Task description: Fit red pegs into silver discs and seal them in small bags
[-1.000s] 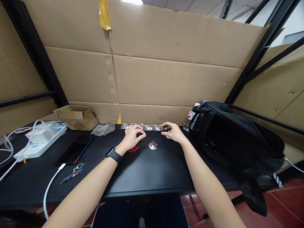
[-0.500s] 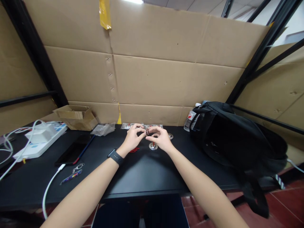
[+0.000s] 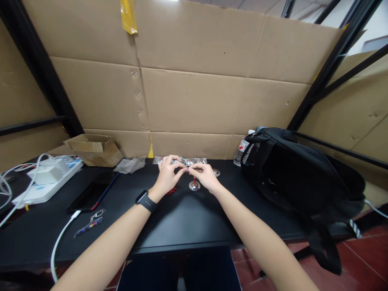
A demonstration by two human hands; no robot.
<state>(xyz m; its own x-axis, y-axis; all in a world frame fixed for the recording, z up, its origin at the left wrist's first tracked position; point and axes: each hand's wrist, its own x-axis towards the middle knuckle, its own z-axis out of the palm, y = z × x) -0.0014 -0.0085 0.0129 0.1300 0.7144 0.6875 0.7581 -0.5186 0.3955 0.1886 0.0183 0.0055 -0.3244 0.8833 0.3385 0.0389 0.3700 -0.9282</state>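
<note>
My left hand (image 3: 167, 174) and my right hand (image 3: 205, 176) meet above the middle of the black table, fingertips nearly touching. Both pinch one small finger cymbal (image 3: 187, 169), seen nearly edge-on and mostly hidden by the fingers. Just below my right hand, a shiny finger cymbal (image 3: 194, 186) with a red cord at its centre lies on the table. Another metal cymbal (image 3: 216, 172) shows partly behind that hand. Under my left wrist lies a bundle of red cord (image 3: 171, 190). Behind the fingers, clear plastic packets (image 3: 189, 161) with shiny pieces stand in a row.
A black backpack (image 3: 303, 182) and a water bottle (image 3: 241, 151) stand at right. On the left are an opened cardboard box (image 3: 97, 150), a plastic bag (image 3: 130, 165), a phone (image 3: 92, 192), a keychain (image 3: 89, 226) and a power strip (image 3: 48, 186) with white cables. Cardboard panels (image 3: 194, 101) close off the back.
The held cymbal has turned to show a thinner edge. My right fingers have drawn together into a closer pinch. The whole view has shifted slightly.
</note>
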